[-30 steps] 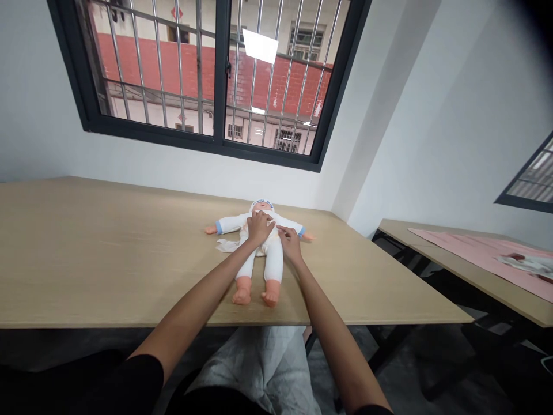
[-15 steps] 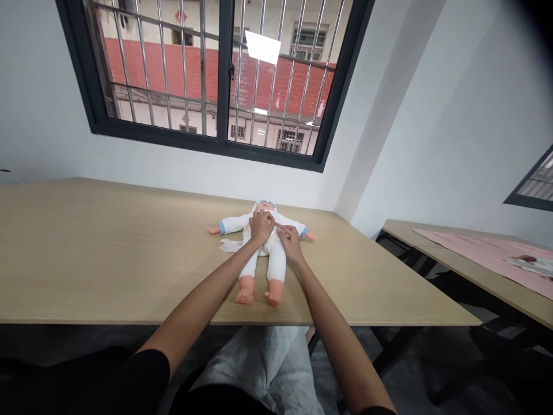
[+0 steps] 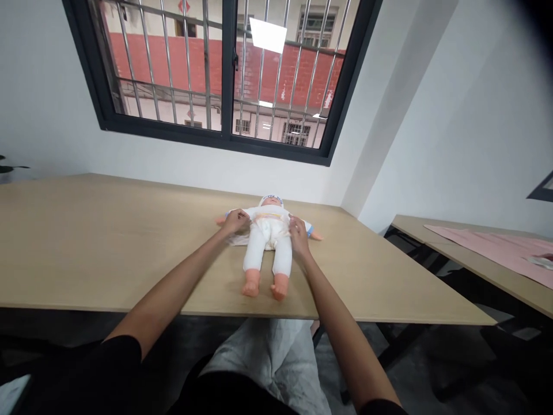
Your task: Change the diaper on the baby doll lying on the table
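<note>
A baby doll (image 3: 281,259) in a white suit with blue cuffs lies on its back on the table, feet toward me. A white diaper (image 3: 271,226) with a coloured band at the waist is around its hips, and a loose white flap lies out at the left. Above that flap is my left hand (image 3: 237,221), its fingers closed in a pinch that seems to hold the diaper's edge; the fingertips are partly hidden. My right hand (image 3: 298,235) rests against the diaper's other side, fingers loosely bent and apart.
The wooden table (image 3: 129,248) reaches to the wall under a barred window (image 3: 224,80). To the right stands a second table with a pink cloth (image 3: 484,248) on it. A dark plant (image 3: 9,168) shows at the far left edge.
My hands have moved apart from the middle of the doll's waist, the left one out to the left and the right one to the doll's side. The diaper's front now shows.
</note>
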A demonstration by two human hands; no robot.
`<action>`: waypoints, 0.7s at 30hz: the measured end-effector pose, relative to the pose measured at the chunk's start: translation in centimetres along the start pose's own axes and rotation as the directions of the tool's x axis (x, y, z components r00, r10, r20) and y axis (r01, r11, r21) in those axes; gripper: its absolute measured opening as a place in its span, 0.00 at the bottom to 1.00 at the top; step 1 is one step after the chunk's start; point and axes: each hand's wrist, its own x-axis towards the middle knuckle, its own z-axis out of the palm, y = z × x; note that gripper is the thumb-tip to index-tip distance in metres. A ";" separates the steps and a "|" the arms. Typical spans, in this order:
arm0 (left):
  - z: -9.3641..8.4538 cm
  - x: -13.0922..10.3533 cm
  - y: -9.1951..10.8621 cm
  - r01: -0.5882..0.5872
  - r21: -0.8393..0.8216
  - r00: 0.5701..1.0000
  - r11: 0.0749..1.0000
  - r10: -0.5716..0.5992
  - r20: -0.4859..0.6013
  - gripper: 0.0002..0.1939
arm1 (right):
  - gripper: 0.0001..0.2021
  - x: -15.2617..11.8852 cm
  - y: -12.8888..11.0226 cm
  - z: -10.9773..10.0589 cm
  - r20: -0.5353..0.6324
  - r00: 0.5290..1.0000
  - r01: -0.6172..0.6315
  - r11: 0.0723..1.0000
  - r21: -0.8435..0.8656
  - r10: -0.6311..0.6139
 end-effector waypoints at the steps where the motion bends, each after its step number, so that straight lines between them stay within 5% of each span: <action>1: -0.9 -0.1 -0.6 0.019 0.001 0.995 1.000 -0.019 0.099 0.08 | 0.22 0.2 0.3 -0.2 -0.053 0.997 -0.053 0.998 0.019 0.054; 5: -3.3 0.2 -2.4 0.064 0.068 0.890 0.996 -0.088 0.448 0.12 | 0.25 0.5 1.8 -0.9 -0.182 0.958 -0.217 0.976 0.034 0.220; 8: -3.3 0.8 -3.6 0.088 0.165 0.826 0.982 -0.164 0.539 0.12 | 0.25 0.5 2.8 -1.0 -0.185 0.953 -0.239 0.971 0.032 0.240; 14: -2.4 1.2 -5.1 0.078 0.228 0.847 0.971 -0.185 0.499 0.13 | 0.27 0.3 4.5 -0.9 -0.178 0.936 -0.301 0.952 0.045 0.305; 21: -2.2 1.2 -4.7 -0.012 0.175 0.917 0.984 -0.059 0.394 0.11 | 0.27 0.4 5.9 -1.5 -0.191 0.899 -0.388 0.919 0.073 0.395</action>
